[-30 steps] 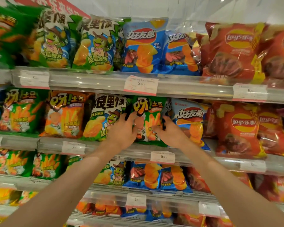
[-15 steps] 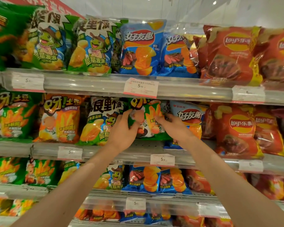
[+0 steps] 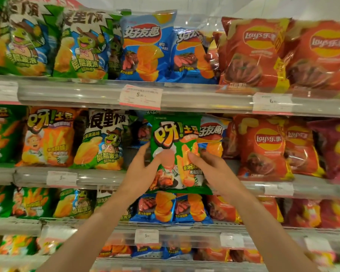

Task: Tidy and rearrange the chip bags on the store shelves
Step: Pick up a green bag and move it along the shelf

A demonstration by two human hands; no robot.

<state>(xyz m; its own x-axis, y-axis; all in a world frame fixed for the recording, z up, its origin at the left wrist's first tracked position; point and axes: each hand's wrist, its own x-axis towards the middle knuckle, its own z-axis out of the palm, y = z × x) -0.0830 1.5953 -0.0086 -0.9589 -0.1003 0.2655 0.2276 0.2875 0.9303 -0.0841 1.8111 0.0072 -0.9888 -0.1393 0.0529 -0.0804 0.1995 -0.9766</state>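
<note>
A green chip bag (image 3: 176, 146) with orange fries on it is held upright in front of the second shelf (image 3: 98, 176), out past its front rail. My left hand (image 3: 143, 169) grips its lower left edge and my right hand (image 3: 208, 169) grips its lower right side, thumbs on the front. Behind it a gap shows in the row, between a green-and-white frog bag (image 3: 102, 140) on the left and a blue bag (image 3: 212, 138) on the right.
Several shelves run across the view, packed with chip bags: green and frog bags left, blue bags (image 3: 147, 48) centre, red Lay's bags (image 3: 263, 148) right. Price tags (image 3: 140, 97) hang on the clear front rails.
The green bag was pulled out of its slot on the second shelf toward me and turned upright. Both hands slid down to its lower part. The camera moved closer to the shelves.
</note>
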